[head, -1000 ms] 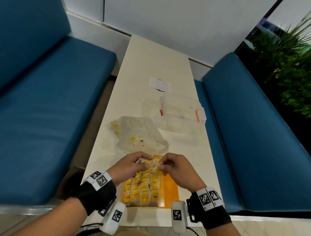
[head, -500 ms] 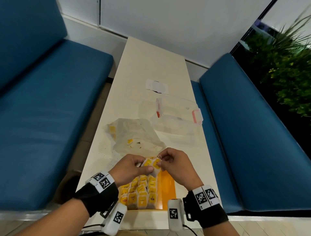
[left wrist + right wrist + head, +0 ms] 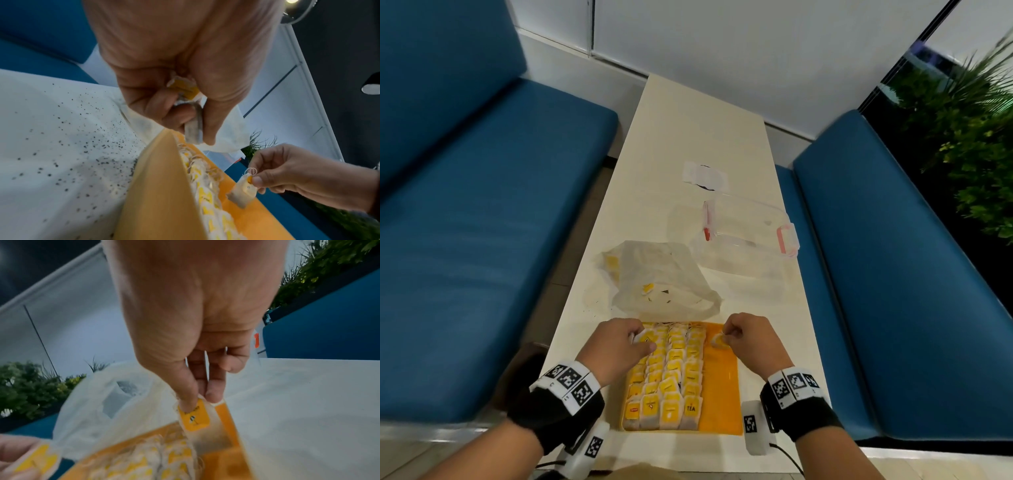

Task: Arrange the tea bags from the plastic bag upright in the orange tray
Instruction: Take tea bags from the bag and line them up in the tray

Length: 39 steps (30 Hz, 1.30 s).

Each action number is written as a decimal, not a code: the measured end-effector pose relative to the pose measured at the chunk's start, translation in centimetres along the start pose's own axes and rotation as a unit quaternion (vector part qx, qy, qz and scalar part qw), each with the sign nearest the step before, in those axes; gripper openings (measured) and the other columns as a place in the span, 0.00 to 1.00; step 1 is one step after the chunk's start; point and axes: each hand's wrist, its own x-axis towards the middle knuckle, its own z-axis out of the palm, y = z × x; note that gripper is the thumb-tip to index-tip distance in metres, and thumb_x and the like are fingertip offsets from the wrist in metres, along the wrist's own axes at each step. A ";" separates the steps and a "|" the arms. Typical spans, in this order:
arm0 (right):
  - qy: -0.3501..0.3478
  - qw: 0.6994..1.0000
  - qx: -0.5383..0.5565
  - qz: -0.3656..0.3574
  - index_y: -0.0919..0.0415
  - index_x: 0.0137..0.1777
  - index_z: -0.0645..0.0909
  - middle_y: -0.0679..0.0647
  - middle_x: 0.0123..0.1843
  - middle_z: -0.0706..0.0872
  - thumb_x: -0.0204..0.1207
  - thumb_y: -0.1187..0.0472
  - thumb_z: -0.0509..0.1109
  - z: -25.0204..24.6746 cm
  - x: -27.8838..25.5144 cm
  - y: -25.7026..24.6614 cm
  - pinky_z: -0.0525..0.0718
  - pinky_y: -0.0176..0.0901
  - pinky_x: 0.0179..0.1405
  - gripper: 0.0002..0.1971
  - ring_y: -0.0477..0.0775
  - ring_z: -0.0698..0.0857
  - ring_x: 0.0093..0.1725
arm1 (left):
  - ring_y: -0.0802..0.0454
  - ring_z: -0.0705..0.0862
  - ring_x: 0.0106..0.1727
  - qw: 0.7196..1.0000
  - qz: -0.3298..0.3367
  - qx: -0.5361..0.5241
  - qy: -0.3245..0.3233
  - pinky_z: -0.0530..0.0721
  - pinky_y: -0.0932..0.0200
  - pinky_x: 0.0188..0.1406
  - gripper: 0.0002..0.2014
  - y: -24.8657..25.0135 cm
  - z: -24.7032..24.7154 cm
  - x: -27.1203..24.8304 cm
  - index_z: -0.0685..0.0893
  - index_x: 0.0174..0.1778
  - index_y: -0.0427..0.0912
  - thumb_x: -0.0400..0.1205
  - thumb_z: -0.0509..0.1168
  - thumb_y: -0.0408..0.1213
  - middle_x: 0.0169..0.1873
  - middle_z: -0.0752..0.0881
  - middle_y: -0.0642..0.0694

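Orange tray [image 3: 722, 387] sits nearest on the table's edge, three packed rows of upright tea bags [image 3: 671, 373] filling its left side, the right lane bare. Risk, as I judge it: a bag set alone in that lane has no neighbour and may flop. Right hand [image 3: 751, 337] pinches one tea bag [image 3: 194, 419] above the far right corner; left hand [image 3: 616, 346] grips another bag [image 3: 186, 88] over the left rows; plastic bag [image 3: 657, 284] lies just beyond.

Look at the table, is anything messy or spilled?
Yes. Tiny dark specks, like loose tea crumbs, are scattered over the white table beside the orange tray. They look spilled.
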 end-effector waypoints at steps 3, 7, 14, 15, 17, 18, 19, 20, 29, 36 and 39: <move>-0.003 1.000 -0.010 -0.005 0.48 0.40 0.83 0.44 0.44 0.80 0.75 0.59 0.76 1.1 0.9 0.8 0.79 0.35 0.45 0.06 0.47 0.82 0.47 | 0.56 0.81 0.38 0.999 -0.017 0.025 0.020 0.73 0.63 0.32 0.11 -0.1 0.1 -0.3 0.82 0.43 0.49 0.77 0.77 0.48 0.37 0.85 0.51; 0.016 1.000 0.004 -0.023 0.46 0.38 0.82 0.46 0.50 0.74 0.73 0.60 0.77 2.2 1.8 1.9 0.72 0.28 0.48 0.08 0.45 0.76 0.54 | 0.50 0.83 0.50 0.998 -0.050 0.026 0.036 0.79 0.59 0.45 0.15 0.1 0.3 -0.6 0.78 0.56 0.52 0.78 0.76 0.47 0.49 0.86 0.49; 0.037 0.997 0.037 -0.053 0.52 0.38 0.85 0.44 0.50 0.74 0.71 0.57 0.80 2.8 2.7 2.7 0.73 0.28 0.48 0.06 0.42 0.76 0.52 | 0.48 0.84 0.65 0.997 -0.057 0.051 0.028 0.81 0.56 0.63 0.23 -0.4 0.2 -0.2 0.80 0.72 0.49 0.80 0.74 0.46 0.65 0.87 0.47; 0.043 0.997 0.038 -0.057 0.54 0.39 0.85 0.44 0.49 0.75 0.72 0.59 0.79 2.9 2.8 2.8 0.75 0.31 0.48 0.05 0.43 0.77 0.51 | 0.47 0.83 0.66 0.997 -0.059 0.052 0.027 0.81 0.56 0.64 0.23 -0.4 0.2 -0.3 0.80 0.71 0.49 0.80 0.74 0.46 0.65 0.86 0.47; 0.038 0.997 0.032 -0.066 0.56 0.41 0.85 0.45 0.49 0.75 0.73 0.60 0.78 2.9 2.9 2.9 0.78 0.36 0.49 0.04 0.45 0.78 0.49 | 0.48 0.83 0.65 0.996 -0.064 0.048 0.025 0.81 0.56 0.62 0.22 -0.5 0.2 -0.4 0.80 0.70 0.49 0.80 0.74 0.45 0.64 0.86 0.47; 0.034 0.996 0.024 -0.073 0.56 0.41 0.85 0.46 0.49 0.76 0.73 0.59 0.78 3.0 2.9 2.9 0.79 0.37 0.50 0.04 0.45 0.79 0.49 | 0.48 0.83 0.64 0.996 -0.066 0.046 0.025 0.81 0.57 0.61 0.21 -0.5 0.2 -0.5 0.80 0.70 0.49 0.81 0.74 0.44 0.63 0.86 0.47; 0.032 0.996 0.015 -0.083 0.56 0.42 0.85 0.46 0.49 0.76 0.74 0.58 0.77 3.1 2.8 2.9 0.80 0.38 0.51 0.03 0.46 0.78 0.50 | 0.48 0.83 0.63 0.996 -0.066 0.048 0.023 0.81 0.57 0.59 0.21 -0.5 0.1 -0.6 0.80 0.69 0.49 0.81 0.74 0.44 0.62 0.86 0.47; 0.032 0.995 0.005 -0.092 0.56 0.42 0.85 0.47 0.49 0.77 0.75 0.58 0.76 3.2 2.8 2.9 0.80 0.38 0.52 0.03 0.46 0.78 0.50 | 0.49 0.83 0.62 0.996 -0.066 0.051 0.020 0.81 0.58 0.57 0.21 -0.6 0.1 -0.6 0.80 0.69 0.49 0.81 0.74 0.44 0.62 0.86 0.47; 0.058 0.987 -0.018 -0.150 0.57 0.45 0.79 0.45 0.45 0.76 0.75 0.60 0.73 4.5 2.4 3.2 0.74 0.38 0.46 0.05 0.49 0.76 0.46 | 0.54 0.83 0.53 0.996 -0.066 0.059 0.003 0.79 0.61 0.49 0.17 -1.2 -0.1 -1.9 0.82 0.62 0.50 0.79 0.75 0.47 0.55 0.86 0.50; 0.058 0.987 -0.021 -0.151 0.58 0.48 0.82 0.45 0.46 0.74 0.76 0.60 0.71 4.9 2.5 3.5 0.76 0.40 0.47 0.03 0.49 0.76 0.48 | 0.57 0.78 0.34 0.997 -0.053 0.051 0.013 0.71 0.64 0.29 0.14 -1.0 -0.8 -2.4 0.80 0.35 0.49 0.76 0.78 0.49 0.33 0.82 0.51; 0.051 0.988 -0.013 -0.144 0.56 0.50 0.82 0.44 0.47 0.74 0.76 0.55 0.73 4.7 2.4 3.3 0.75 0.37 0.48 0.07 0.46 0.75 0.49 | 0.57 0.79 0.31 0.999 -0.029 0.012 0.012 0.73 0.63 0.30 0.13 -0.7 -1.1 -2.5 0.82 0.33 0.50 0.75 0.79 0.50 0.30 0.85 0.51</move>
